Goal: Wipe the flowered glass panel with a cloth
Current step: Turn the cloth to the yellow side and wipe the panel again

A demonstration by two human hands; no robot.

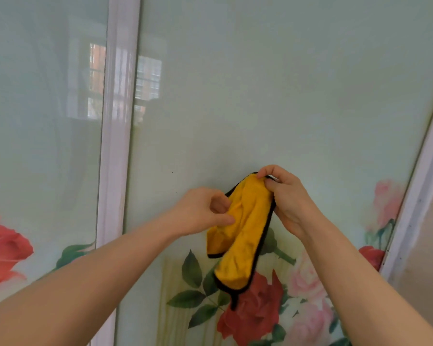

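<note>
1. Yellow microfibre cloth (240, 231) with black trim, held in mid-air in front of the flowered glass panel (273, 96); whether touching the glass cannot be told.
2. Right hand (285, 196): thumb and fingers (261, 174) closed in a pinch on the cloth's top edge, taking the weight.
3. Left hand (203, 211): fingers curled, thumb and forefinger pinching the left fold around mid-height.
4. Cloth draped in two loose lobes, lower end hanging over a printed red rose (258, 308); small black loop dangling at the bottom corner.
5. Panel standing upright, pale green, reflective, rose print along the lower part; white frame post (115, 146) just left, a second glass panel (40, 108) beyond it, white frame edge (420, 196) on the right.
6. Handling, judged: cloth light, soft, floppy, no shape of its own; likely grippy plush, low slip risk. Best bunched or folded into a pad filling one palm, hem tucked in, not pinched by an edge.
7. Glass, judged: rigid, smooth, breakable; flat even pressure, no jabbing near frame edges.
8. Step, judged: arranging the cloth ahead of a wipe; wiping not visibly under way.
</note>
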